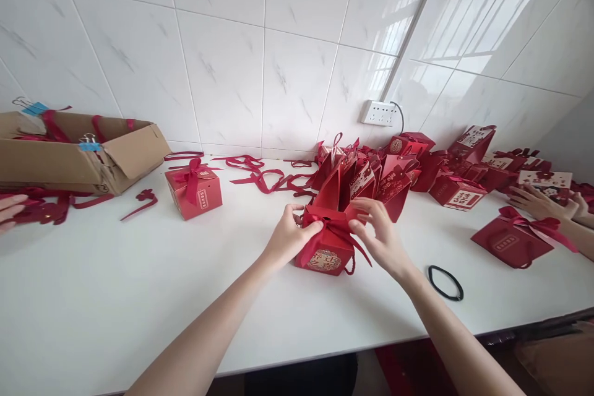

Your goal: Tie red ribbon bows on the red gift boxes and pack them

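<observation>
A small red gift box [325, 255] with a gold emblem stands on the white table [139, 297] in front of me. A dark red ribbon [335, 232] lies across its top and trails down its front. My left hand [288, 236] pinches the ribbon at the box's top left corner. My right hand [378, 236] pinches the ribbon at the top right, fingers curled over the box's open flap.
A finished red box with a bow [193, 190] sits to the left. A cardboard carton [69, 151] holds ribbons at far left. Unfolded red boxes [371, 176] pile up behind. Another person's hands [541, 203] work at right, one hand [10, 209] at left. A black hair tie [445, 283] lies nearby.
</observation>
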`<act>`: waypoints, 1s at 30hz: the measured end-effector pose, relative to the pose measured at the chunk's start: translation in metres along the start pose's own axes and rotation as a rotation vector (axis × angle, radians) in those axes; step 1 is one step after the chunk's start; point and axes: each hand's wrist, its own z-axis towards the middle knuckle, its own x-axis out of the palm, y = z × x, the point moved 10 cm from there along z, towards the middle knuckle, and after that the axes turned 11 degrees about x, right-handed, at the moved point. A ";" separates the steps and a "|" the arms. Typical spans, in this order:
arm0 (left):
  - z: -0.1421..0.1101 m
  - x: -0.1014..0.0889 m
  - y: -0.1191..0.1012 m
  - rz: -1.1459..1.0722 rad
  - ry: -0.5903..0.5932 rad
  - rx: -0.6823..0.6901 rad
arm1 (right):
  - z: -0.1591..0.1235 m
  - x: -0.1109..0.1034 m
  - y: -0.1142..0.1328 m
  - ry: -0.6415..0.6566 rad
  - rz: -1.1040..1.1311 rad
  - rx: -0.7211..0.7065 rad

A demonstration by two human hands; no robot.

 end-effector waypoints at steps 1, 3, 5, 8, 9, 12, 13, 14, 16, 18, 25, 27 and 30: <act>-0.001 0.002 0.000 -0.001 0.029 -0.015 | 0.002 0.012 -0.005 0.106 0.022 0.049; -0.001 0.007 0.000 0.001 0.095 -0.024 | -0.004 0.033 -0.009 0.323 0.061 0.114; -0.002 0.012 -0.003 0.011 0.154 0.000 | -0.015 0.046 -0.008 0.474 0.059 0.141; -0.002 0.017 -0.010 0.036 0.202 0.105 | -0.024 0.042 0.000 0.450 -0.035 0.050; -0.001 0.017 -0.014 0.062 0.191 0.167 | -0.023 0.037 0.005 0.384 -0.075 -0.015; -0.004 0.012 -0.035 0.176 0.095 0.429 | -0.020 0.025 0.016 0.151 -0.141 -0.208; -0.006 0.009 -0.042 0.216 0.048 0.518 | -0.018 0.024 0.018 0.081 -0.149 -0.258; -0.008 0.006 -0.048 0.255 -0.002 0.598 | -0.017 0.023 0.019 0.018 -0.153 -0.302; -0.013 -0.001 -0.057 0.327 -0.093 0.731 | -0.017 0.024 0.020 -0.078 -0.156 -0.377; -0.018 -0.002 -0.064 0.398 -0.136 0.835 | -0.018 0.025 0.019 -0.131 -0.150 -0.423; -0.060 0.025 -0.090 0.625 -0.104 1.249 | -0.035 0.011 0.022 -0.240 -0.080 -0.457; -0.072 0.033 -0.094 0.645 -0.077 1.342 | -0.038 0.008 0.026 -0.258 -0.073 -0.475; -0.083 0.037 -0.096 0.647 -0.056 1.418 | -0.037 0.006 0.027 -0.260 -0.043 -0.473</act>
